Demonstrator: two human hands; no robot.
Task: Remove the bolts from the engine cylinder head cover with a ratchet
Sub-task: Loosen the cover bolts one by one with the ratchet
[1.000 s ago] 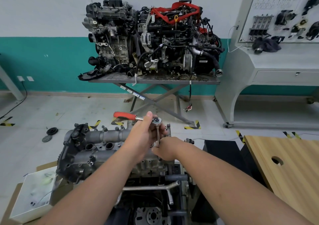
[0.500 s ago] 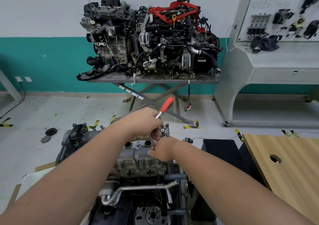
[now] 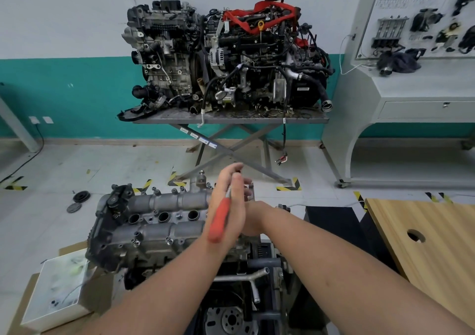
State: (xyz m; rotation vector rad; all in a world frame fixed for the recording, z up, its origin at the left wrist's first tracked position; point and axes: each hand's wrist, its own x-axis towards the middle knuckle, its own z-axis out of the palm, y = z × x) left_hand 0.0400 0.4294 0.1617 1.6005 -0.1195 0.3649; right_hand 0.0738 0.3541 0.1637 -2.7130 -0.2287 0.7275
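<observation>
The grey cylinder head cover (image 3: 164,203) lies on top of the engine in front of me, with small bolts (image 3: 168,239) along its near edge and three open plug wells. At the cover's right end my left hand (image 3: 237,212) pinches the ratchet near its head. The red handle (image 3: 218,221) is blurred and points back along my wrist. My right hand (image 3: 255,221) is curled just behind the left, where it held the ratchet's extension bar a moment ago. The bar, the socket and that hand's fingertips are hidden.
A white box (image 3: 59,285) sits on cardboard at lower left. A wooden table (image 3: 424,244) with a round hole stands at right. Two engines rest on a scissor stand (image 3: 231,120) ahead, beside a grey training bench (image 3: 411,90). Black discs (image 3: 79,197) lie on the floor.
The red handle has swung round from pointing left, through pointing away, to pointing back toward me. My left hand turned with it. My right hand has stayed in place.
</observation>
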